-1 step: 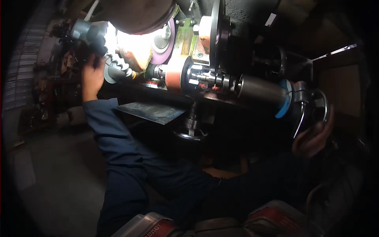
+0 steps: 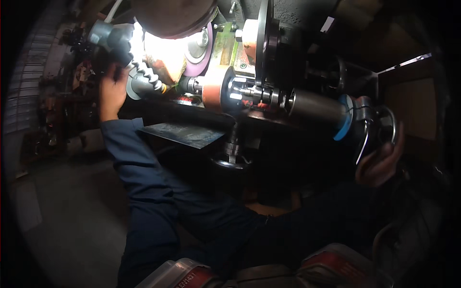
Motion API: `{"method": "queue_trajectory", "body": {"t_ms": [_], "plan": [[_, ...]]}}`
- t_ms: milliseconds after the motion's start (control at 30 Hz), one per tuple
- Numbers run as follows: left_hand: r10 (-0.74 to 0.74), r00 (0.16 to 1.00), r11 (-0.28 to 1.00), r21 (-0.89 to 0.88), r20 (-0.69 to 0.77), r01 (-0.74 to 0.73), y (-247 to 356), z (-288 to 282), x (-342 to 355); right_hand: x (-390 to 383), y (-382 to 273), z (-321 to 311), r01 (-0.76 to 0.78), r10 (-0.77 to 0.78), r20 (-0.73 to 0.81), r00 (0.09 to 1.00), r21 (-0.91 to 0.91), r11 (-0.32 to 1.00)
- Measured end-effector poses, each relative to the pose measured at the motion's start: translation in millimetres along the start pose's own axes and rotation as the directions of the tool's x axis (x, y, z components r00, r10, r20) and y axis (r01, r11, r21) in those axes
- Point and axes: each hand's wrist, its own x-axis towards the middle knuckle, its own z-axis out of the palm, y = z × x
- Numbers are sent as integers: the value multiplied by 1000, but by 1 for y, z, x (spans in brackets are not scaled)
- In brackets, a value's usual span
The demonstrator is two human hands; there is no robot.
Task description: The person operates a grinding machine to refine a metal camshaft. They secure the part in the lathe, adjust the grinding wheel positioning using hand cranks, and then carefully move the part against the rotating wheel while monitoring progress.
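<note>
My left hand [image 2: 112,94] reaches up at the left, beside a grey round housing [image 2: 139,86] and a segmented flexible hose [image 2: 146,74]. Its fingers run into shadow and are blurred, so what they touch is hidden. On the right, my right hand [image 2: 382,165] curls at the rim of a shiny handwheel [image 2: 393,129]. The wheel sits at the end of a grey cylinder [image 2: 317,106] with a blue band [image 2: 344,126]. Between my hands, a stepped metal shaft [image 2: 264,94] lies level in the machine, next to an orange drum-shaped part [image 2: 214,91].
A purple grinding wheel [image 2: 201,55] stands under a dark round cover [image 2: 175,17], by a glaring lamp-lit patch. A large upright disc [image 2: 262,43] rises behind the shaft. A flat metal plate [image 2: 187,134] juts toward me, with a lower handwheel [image 2: 231,164] beside it.
The whole view has shifted very slightly. Both hands keep the same places by the machine.
</note>
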Motion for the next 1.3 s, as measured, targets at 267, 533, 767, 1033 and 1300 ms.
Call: {"method": "queue_trajectory", "body": {"t_ms": [267, 533, 767, 1033, 1300], "plan": [[-55, 998, 995, -87, -11, 54, 8, 2, 5, 38, -9, -17, 21, -13, 146, 989, -50, 999], [-35, 995, 965, -262, -93, 10, -4, -1, 0, 10, -26, -6, 31, -31, 2, 1000, -72, 997], [26, 1000, 909, -416, -13, -30, -10, -1, -6, 54, 5, -14, 113, -26, 331, 943, -246, 963], [33, 999, 923, -384, 4, -29, -9, -3, -4, 31, -17, -13, -117, 151, 205, 967, -169, 979], [-140, 988, 932, -329, 65, 154, 10, -10, -8, 35, -16, -15, 76, -29, 189, 982, -245, 967]]}}
